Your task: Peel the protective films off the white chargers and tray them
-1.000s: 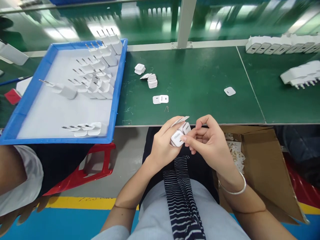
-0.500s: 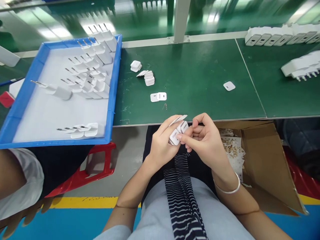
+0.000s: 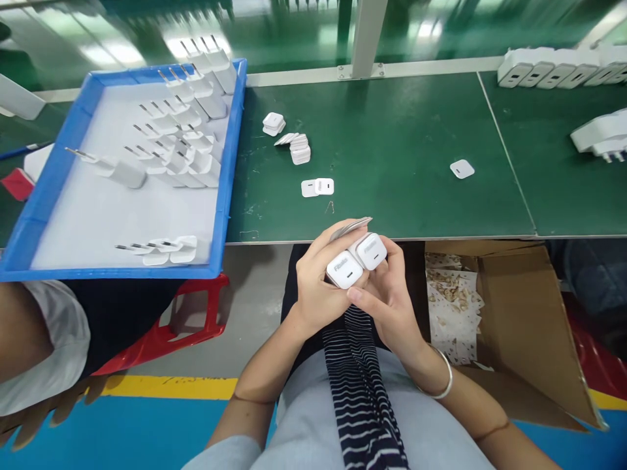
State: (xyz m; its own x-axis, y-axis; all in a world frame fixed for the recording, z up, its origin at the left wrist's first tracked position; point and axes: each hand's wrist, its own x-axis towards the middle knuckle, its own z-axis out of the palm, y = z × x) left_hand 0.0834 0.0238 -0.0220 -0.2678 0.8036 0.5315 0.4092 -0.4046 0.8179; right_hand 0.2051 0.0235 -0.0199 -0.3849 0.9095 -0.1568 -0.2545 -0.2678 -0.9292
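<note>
My left hand (image 3: 313,284) is closed around a white charger (image 3: 344,269), its end face with a small port slot turned up toward me. Beside it, touching, is a second white charger (image 3: 371,252) with the same kind of slot and grey print. Several thin white cover plates (image 3: 351,227) are clamped between the fingers of that hand. My right hand (image 3: 398,303) wraps the right side of the pair, fingers curled against the second charger and thumb near the first one's lower edge. The chargers' lower bodies are hidden by my hands.
A blue tray (image 3: 223,219) with several white plug chargers (image 3: 210,104) stands at left. On the green bench (image 3: 392,143) lie loose white cover plates (image 3: 300,149) and a single plate (image 3: 462,169). More chargers (image 3: 548,67) line the back right. An open cardboard box (image 3: 519,313) sits below.
My right hand has lowered and turned, its fingers moving from the charger faces to their side. Both chargers now face up more fully. The view has shifted slightly.
</note>
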